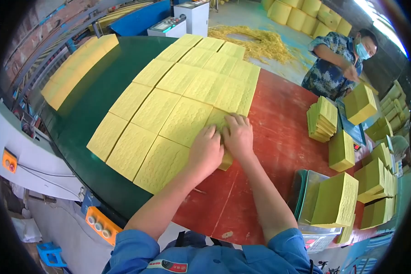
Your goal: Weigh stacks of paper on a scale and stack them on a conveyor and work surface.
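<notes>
My left hand [207, 150] and my right hand [239, 136] are close together on a stack of yellow paper [226, 162] at the near right end of the rows. Their fingers are curled over its top and press on it; the palms hide much of the stack. Beside it, stacks of embossed yellow paper [186, 115] stand packed edge to edge in rows, partly over a dark green belt [137, 59] and reaching the red tabletop [278, 121].
On the right, a scale [324, 182] bears a yellow stack [335, 201], with more stacks behind. Across the table a masked person [333, 64] stands near a loose pile of sheets [322, 118]. An orange button box [102, 224] sits at the belt's near edge. Another paper row [80, 68] lies far left.
</notes>
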A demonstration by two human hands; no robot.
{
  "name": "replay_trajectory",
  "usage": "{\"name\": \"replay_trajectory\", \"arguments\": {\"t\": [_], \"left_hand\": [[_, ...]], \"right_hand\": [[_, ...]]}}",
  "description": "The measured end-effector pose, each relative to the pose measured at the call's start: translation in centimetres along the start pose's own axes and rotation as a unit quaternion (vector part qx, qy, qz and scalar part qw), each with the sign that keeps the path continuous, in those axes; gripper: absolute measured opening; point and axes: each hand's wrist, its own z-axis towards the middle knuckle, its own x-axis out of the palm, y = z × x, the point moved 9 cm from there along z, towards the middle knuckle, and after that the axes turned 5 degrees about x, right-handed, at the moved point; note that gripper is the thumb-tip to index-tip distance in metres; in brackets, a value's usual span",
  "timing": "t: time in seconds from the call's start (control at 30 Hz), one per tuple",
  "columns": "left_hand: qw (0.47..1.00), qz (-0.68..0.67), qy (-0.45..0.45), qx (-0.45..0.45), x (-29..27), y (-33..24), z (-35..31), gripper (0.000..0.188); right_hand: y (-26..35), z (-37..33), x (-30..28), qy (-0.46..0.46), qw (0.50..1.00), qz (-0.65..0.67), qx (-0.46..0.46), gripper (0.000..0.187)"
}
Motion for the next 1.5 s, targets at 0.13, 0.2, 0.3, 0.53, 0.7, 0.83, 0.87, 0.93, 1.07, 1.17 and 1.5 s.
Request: {"name": "replay_trajectory", "arguments": {"t": [0.13, 0.2, 0.3, 0.53, 0.7, 0.83, 0.87, 0.93, 1.07, 1.17, 1.5], "left_hand": [[0.998, 0.056, -0.005, 0.016, 0.9, -0.5, -0.7, 0.037], [0.998, 0.059, 0.004, -0.025, 1.1, -0.3, -1.2, 0.028], [0.999, 0.034, -0.022, -0.033, 1.0, -0.8, -1.2, 0.021], [0.999, 0.009, -0.042, 0.021, -0.2, -7.2, -7.9, 0.020], [0.989, -0.051, 0.050, 0.130, -1.2, -14.4, -13.5, 0.032], [0.964, -0.097, 0.163, 0.185, -1.9, -17.9, -16.3, 0.032], [0.965, -0.095, 0.163, 0.182, -2.0, -18.9, -16.2, 0.032], [0.969, 0.012, 0.123, 0.216, -2.7, -20.9, -16.6, 0.033], [0.984, -0.066, -0.134, -0.096, -5.3, -19.0, -25.2, 0.031], [0.778, -0.394, -0.203, -0.444, 1.3, -16.4, -35.2, 0.045], [0.616, -0.688, -0.152, -0.353, 5.8, -18.2, -33.0, 0.070]], "right_hand": [[0.5, -0.5, 1.1, 0.004, 0.997, -0.076, -0.018, 0.031], [0.4, -1.0, 1.2, 0.026, 0.997, -0.071, -0.011, 0.021], [-0.1, -1.9, 0.4, 0.037, 0.995, -0.097, -0.004, 0.013], [1.9, -9.7, -6.5, 0.036, 0.994, -0.105, 0.000, 0.015], [3.5, -18.0, -15.3, 0.093, 0.989, -0.111, 0.015, 0.017], [4.8, -19.2, -19.7, 0.149, 0.986, -0.068, -0.009, 0.027], [5.4, -18.5, -20.8, 0.106, 0.993, -0.025, -0.046, 0.033], [4.6, -18.2, -19.1, 0.060, 0.993, 0.012, -0.105, 0.035], [1.1, -20.9, -15.0, 0.266, 0.961, 0.070, 0.023, 0.038], [1.3, -22.7, -16.3, 0.291, 0.955, 0.039, 0.041, 0.040], [2.7, -29.1, -18.8, 0.265, 0.955, 0.037, 0.128, 0.048]]}}
